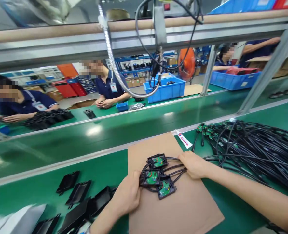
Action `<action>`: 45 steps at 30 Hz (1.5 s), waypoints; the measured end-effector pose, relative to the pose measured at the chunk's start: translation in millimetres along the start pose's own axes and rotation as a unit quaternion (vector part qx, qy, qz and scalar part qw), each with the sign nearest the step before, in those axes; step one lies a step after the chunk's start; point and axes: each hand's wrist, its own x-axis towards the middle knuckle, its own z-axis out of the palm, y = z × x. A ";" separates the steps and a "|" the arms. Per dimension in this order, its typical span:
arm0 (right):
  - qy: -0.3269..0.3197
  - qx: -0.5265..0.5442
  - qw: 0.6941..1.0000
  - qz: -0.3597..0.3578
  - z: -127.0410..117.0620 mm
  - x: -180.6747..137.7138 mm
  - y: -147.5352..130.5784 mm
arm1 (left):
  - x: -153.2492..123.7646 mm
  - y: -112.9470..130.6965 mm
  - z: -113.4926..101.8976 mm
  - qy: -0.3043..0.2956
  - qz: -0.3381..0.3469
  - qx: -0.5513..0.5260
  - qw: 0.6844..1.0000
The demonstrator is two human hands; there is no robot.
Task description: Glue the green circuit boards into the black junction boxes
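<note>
Three black plastic housings with green circuit boards [152, 177] in them sit close together over a brown cardboard sheet [178, 214]. Black cables [170, 168] run out of them on both sides. My left hand [129, 191] is closed at the left edge of the cluster, around the cables there or a housing's side; its fingertips are partly hidden. On the right, my right hand [194, 164] has its fingers closed around the black cables leading away from the housings.
Empty black housings [77, 193] lie at the left by a white bag [19, 221]. A large heap of black cables [261, 152] covers the right side. A glue tube [184, 139] lies behind the cardboard. Co-workers sit across the green conveyor [119, 125]; a metal flexible hose [114, 65] hangs ahead.
</note>
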 end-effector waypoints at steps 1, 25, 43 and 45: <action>-0.002 -0.008 1.000 0.009 -0.1 -1.3 -1.0 | 1.6 0.7 1.8 -0.014 -0.003 0.009 1.000; -0.135 0.030 0.948 0.287 -104.0 147.7 223.6 | 189.9 -236.5 -102.5 0.068 -0.273 0.112 0.953; -0.142 -0.016 0.952 0.270 -41.2 79.3 216.1 | 68.3 -223.2 -104.9 0.067 -0.226 0.144 0.961; -0.124 -0.030 0.956 0.266 -39.3 74.5 207.2 | 51.9 -210.4 -93.0 0.093 -0.188 0.145 0.967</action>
